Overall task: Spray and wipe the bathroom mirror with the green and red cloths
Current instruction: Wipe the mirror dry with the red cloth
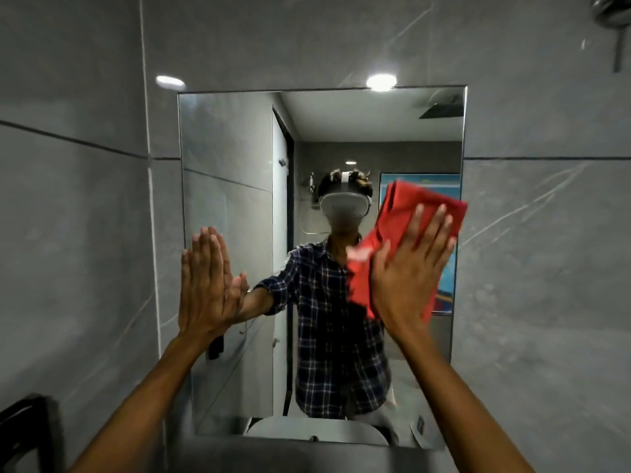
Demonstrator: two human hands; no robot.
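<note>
mirror (239, 199) between grey wall tiles (546, 250)

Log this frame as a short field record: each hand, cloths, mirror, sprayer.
left hand: flat and open against the mirror's left edge, holding nothing
right hand: palm pressing the red cloth onto the glass, right side
mirror: frameless, on a grey tiled wall
green cloth: not in view
spray bottle: not in view

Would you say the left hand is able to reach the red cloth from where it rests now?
Probably yes. The left hand lies flat and empty on the mirror, and only bare glass separates it from the red cloth pressed under the right hand.
</note>
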